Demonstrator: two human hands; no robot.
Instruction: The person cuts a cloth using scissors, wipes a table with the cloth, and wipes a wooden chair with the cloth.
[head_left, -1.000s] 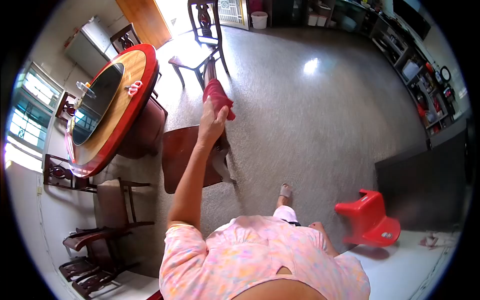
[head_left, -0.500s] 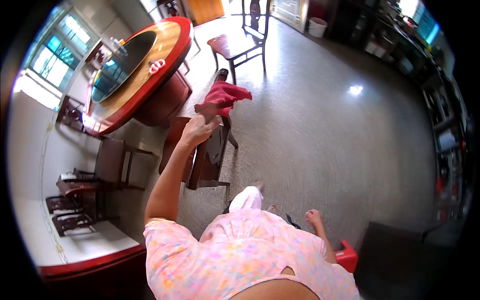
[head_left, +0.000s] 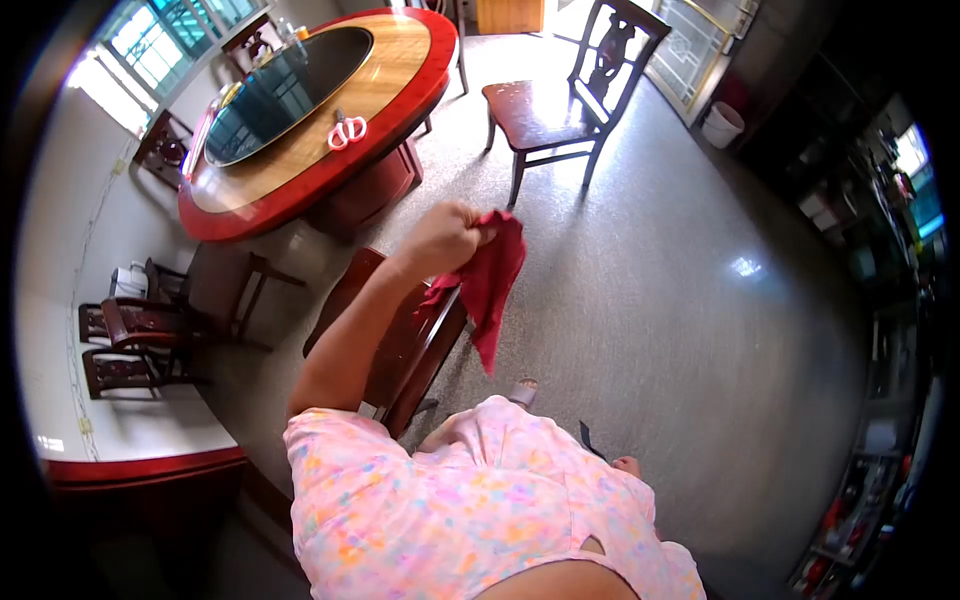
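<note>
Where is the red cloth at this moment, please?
In the head view, the red cloth hangs from the left hand near the image's centre, appearing below the glossy-seated chair.

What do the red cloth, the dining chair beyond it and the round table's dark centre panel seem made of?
Red cloth: soft fabric, matte, hanging in folds; fibre unclear.
Dining chair: probably wood, dark and varnished, given its bright highlights and carved-looking back.
Dark centre panel: perhaps glass, glossy, judging by its reflections.
</note>
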